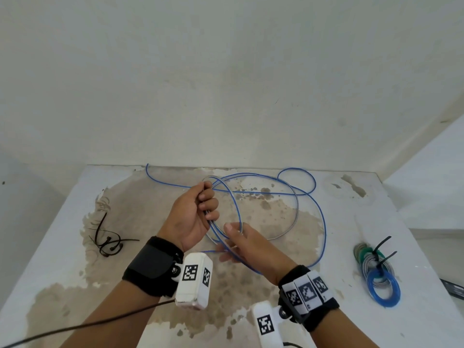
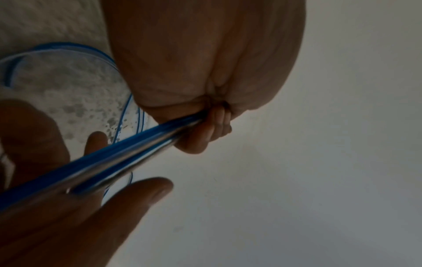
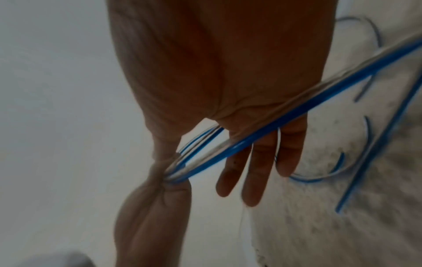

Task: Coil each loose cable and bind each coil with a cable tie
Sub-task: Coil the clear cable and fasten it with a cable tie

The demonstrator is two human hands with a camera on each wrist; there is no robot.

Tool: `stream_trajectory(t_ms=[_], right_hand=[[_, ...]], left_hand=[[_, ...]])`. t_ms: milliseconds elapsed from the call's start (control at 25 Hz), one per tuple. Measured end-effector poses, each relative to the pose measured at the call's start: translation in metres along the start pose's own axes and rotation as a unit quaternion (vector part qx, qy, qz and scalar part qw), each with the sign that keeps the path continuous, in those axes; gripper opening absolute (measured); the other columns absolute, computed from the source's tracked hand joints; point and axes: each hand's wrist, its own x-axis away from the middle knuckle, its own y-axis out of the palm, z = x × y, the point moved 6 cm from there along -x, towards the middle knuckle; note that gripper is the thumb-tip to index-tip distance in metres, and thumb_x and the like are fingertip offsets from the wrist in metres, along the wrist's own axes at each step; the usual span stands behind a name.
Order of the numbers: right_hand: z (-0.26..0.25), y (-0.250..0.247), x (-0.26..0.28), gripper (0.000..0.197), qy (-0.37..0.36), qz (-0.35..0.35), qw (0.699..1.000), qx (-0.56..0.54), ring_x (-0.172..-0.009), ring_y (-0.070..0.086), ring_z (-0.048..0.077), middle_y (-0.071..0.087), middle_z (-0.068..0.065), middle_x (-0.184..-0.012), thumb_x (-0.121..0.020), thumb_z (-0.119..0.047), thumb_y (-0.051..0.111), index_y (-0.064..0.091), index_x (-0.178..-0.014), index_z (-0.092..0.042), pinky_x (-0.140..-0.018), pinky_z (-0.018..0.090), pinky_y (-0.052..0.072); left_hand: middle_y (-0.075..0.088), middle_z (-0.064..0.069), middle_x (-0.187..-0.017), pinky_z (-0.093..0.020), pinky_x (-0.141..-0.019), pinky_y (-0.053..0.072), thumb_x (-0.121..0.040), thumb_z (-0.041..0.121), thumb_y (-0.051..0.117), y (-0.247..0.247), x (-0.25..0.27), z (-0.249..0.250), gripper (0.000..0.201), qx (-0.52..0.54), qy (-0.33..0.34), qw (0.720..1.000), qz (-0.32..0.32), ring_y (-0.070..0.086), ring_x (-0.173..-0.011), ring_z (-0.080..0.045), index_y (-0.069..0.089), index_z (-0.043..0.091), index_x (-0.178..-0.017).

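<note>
Roughly mid-task: at the bench's (image 1: pixel 75 197) right edge lie bound coils (image 1: pixel 376 270) of blue, white and green cable, already cinched with black ties, while spare black cable ties (image 1: pixel 108 241) wait at the left, so I judge this cable's coiling half done and its tie not yet on. Left hand (image 1: pixel 194 214) is fisted around 2-3 gathered loops of the thin blue-and-clear cable (image 1: pixel 296 212), and the right hand (image 1: pixel 244 244) is mostly open, fingers straight, with a strand running across the palm. Remaining length sprawls loose over the stained bench toward the back wall, springy and glossy.
</note>
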Motion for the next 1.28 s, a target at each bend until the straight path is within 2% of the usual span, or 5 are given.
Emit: stream_trajectory(t_ms=[240,640,840,1040,1280], right_hand=[[-0.002,0.001,0.004,0.045,-0.057,-0.053,0.996,0.031,-0.052,0.029,0.011,0.043,-0.005,-0.060,-0.102,-0.056,0.044,0.071,-0.102,-0.020,-0.050,0.024,0.026],[0.034,-0.020,0.008,0.057,0.012,-0.164,0.947,0.274,-0.082,0.058,0.014,0.065,-0.011,-0.084,-0.084,-0.081,0.050,0.074,-0.113,-0.038,-0.091,0.038,0.050],[-0.014,-0.030,-0.011,0.038,-0.047,0.035,0.987,-0.150,-0.078,0.069,0.020,0.072,-0.001,-0.100,-0.101,-0.051,0.050,0.060,-0.126,-0.024,-0.074,0.037,0.053],[-0.048,-0.041,-0.015,0.027,-0.171,0.162,0.968,-0.085,-0.052,0.044,0.011,0.042,-0.006,-0.065,-0.109,-0.023,0.043,0.064,-0.125,-0.027,-0.053,0.025,0.041],[-0.033,-0.009,-0.015,0.037,-0.036,0.037,0.991,-0.121,-0.083,0.068,0.018,0.070,0.002,-0.102,-0.102,-0.051,0.047,0.058,-0.125,-0.024,-0.075,0.034,0.053]], left_hand=[[0.033,0.009,-0.061,-0.020,-0.042,0.032,-0.100,0.017,0.033,-0.005,-0.007,0.010,0.023,0.044,0.007,0.999,-0.009,0.031,-0.045,-0.005,0.053,0.017,-0.089],[0.028,0.009,-0.056,-0.019,-0.039,0.020,-0.090,0.018,0.038,-0.018,-0.003,0.012,0.014,0.007,-0.034,0.999,0.003,0.019,-0.041,-0.005,0.049,0.019,-0.082],[0.023,0.009,-0.054,-0.018,-0.035,0.017,-0.091,0.019,0.041,-0.011,0.001,-0.003,0.013,-0.047,-0.060,0.997,-0.013,0.011,-0.043,-0.005,0.052,0.018,-0.085],[0.023,0.007,-0.061,-0.024,-0.043,0.035,-0.100,0.018,0.035,-0.006,0.003,-0.008,0.021,-0.160,-0.037,0.986,0.019,0.022,-0.043,-0.007,0.051,0.015,-0.087],[0.023,0.009,-0.059,-0.022,-0.042,0.032,-0.099,0.017,0.032,0.001,0.001,0.003,0.023,-0.046,0.016,0.999,0.000,0.024,-0.042,-0.005,0.047,0.018,-0.082]])
